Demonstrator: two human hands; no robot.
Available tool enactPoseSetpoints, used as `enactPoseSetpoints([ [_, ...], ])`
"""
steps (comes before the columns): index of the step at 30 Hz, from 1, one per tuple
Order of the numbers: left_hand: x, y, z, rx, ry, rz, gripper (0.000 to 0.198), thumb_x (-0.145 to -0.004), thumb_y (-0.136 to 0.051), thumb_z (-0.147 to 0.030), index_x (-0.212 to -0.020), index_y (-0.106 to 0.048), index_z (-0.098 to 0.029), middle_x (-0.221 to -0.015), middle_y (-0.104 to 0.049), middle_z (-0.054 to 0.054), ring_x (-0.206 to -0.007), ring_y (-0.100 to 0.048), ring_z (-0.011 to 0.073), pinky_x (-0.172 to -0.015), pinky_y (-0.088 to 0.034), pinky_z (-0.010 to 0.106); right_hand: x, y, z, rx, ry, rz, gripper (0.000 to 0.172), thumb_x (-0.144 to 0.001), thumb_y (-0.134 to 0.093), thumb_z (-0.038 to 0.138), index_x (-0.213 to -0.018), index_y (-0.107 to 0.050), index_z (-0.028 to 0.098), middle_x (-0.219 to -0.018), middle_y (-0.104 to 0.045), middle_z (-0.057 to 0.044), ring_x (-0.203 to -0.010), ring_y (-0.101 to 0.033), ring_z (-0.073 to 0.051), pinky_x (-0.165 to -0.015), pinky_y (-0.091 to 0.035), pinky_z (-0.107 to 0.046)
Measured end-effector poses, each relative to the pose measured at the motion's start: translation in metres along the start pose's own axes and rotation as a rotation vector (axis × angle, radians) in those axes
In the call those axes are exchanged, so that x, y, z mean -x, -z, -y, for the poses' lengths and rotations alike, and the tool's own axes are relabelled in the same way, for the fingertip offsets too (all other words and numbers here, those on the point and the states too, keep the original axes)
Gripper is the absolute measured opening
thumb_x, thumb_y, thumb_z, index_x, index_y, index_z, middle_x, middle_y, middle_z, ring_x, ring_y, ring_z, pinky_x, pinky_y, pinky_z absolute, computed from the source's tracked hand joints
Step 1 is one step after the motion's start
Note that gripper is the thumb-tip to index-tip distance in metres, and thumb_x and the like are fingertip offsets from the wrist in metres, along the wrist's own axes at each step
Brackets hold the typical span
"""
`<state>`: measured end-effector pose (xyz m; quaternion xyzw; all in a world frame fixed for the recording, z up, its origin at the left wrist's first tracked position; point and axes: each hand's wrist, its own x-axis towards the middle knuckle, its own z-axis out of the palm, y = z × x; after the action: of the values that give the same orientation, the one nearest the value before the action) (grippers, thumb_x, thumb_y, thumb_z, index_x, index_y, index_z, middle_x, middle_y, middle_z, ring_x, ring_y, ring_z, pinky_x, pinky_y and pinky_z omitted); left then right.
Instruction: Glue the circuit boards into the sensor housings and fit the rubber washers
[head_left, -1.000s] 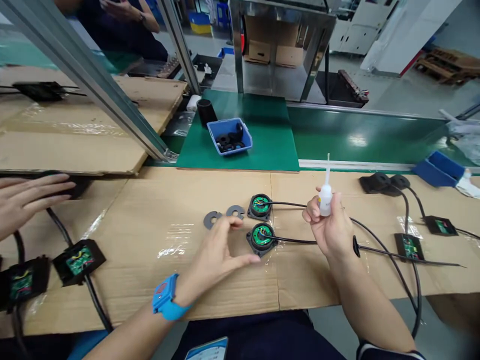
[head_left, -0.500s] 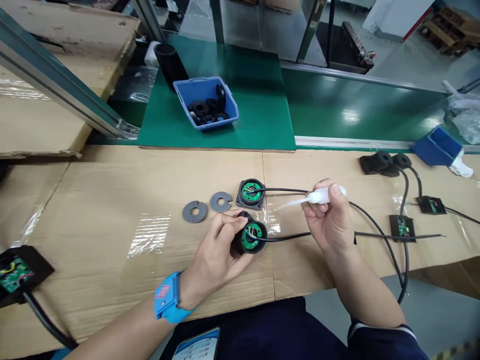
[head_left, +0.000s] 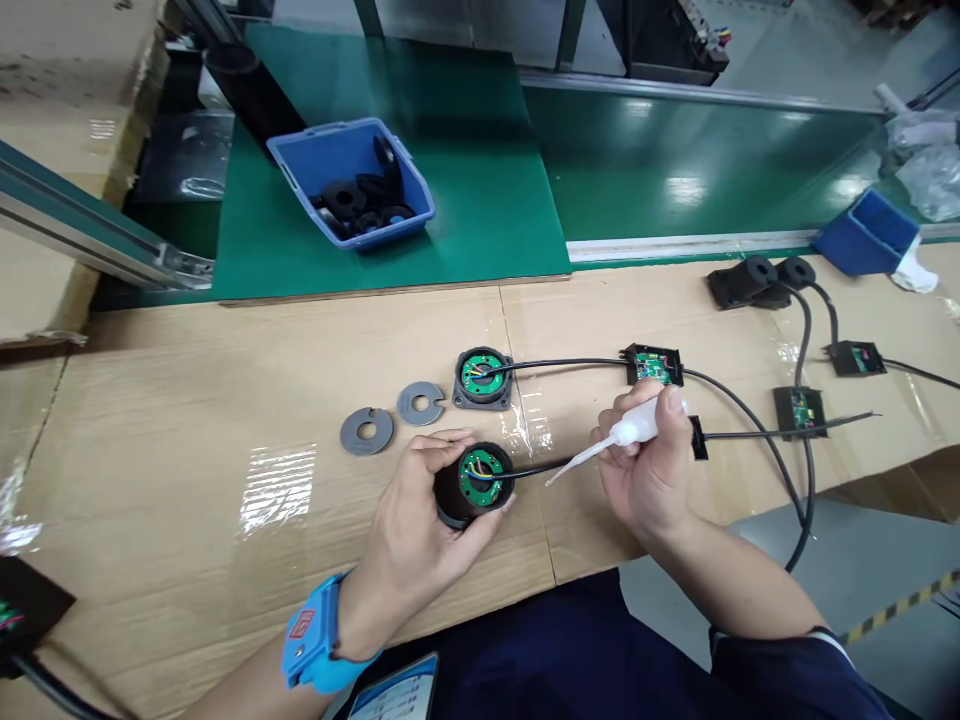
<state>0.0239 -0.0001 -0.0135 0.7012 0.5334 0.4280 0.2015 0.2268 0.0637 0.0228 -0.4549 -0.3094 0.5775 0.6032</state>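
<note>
My left hand (head_left: 424,520), with a blue strap on its wrist, grips a round black housing (head_left: 454,496) tilted toward the right. Inside the housing shows a green ring-shaped circuit board (head_left: 484,475) with coloured wires and a black cable leading right. In my right hand (head_left: 652,460) is a white glue bottle (head_left: 637,424), its thin nozzle pointing down and left, apart from the housing and above the cable. A second housing (head_left: 483,379) with a square flange lies just beyond, its board facing up. Two grey slotted washers (head_left: 367,431) lie left of it.
A blue bin (head_left: 352,185) of black parts stands on a green board (head_left: 480,200) at the back. Small black boxes with circuit boards (head_left: 654,366) and cables spread to the right. A blue container (head_left: 866,232) sits at far right, another black box (head_left: 34,605) at far left.
My left hand has tilted the housing, so more of its side shows. The glue bottle's nozzle has swung downward. The whole view has shifted a little.
</note>
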Motion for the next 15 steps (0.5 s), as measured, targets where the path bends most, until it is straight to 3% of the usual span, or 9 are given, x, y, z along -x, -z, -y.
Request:
enactPoseSetpoints([
  [8, 0.002, -0.004, -0.003, -0.043, -0.034, 0.003, 0.053, -0.087, -0.076, -0.028, -0.129, -0.044, -0.017, -0.118, -0.061, 0.013, -0.115, -0.064, 0.0284, -0.096, -0.059, 0.045, -0.046, -0.007, -0.022, 0.029, -0.021, 0.119, 0.055, -0.068, -0.081, 0.068, -0.066, -0.05, 0.023, -0.046, -0.035, 0.011, -0.038, -0.026, -0.005, -0.036, -0.019, -0.019],
  [12, -0.002, -0.004, -0.007, -0.044, -0.092, 0.06, 0.05, -0.09, -0.07, -0.02, -0.131, -0.044, -0.011, -0.122, -0.059, 0.017, -0.121, -0.061, 0.0285, -0.1, -0.058, 0.044, -0.065, -0.016, -0.017, 0.042, -0.031, 0.156, 0.054, -0.069, -0.079, 0.069, -0.067, -0.052, 0.023, -0.043, -0.036, 0.011, -0.037, -0.024, -0.005, -0.035, -0.016, -0.019],
  [15, -0.006, -0.001, -0.008, -0.069, -0.187, 0.023, 0.05, -0.086, -0.074, -0.016, -0.128, -0.048, -0.009, -0.119, -0.061, 0.017, -0.121, -0.061, 0.0282, -0.101, -0.057, 0.043, -0.059, -0.015, -0.006, 0.04, -0.024, 0.166, 0.052, -0.072, -0.079, 0.067, -0.067, -0.053, 0.023, -0.042, -0.035, 0.011, -0.036, -0.023, -0.005, -0.035, -0.016, -0.019],
])
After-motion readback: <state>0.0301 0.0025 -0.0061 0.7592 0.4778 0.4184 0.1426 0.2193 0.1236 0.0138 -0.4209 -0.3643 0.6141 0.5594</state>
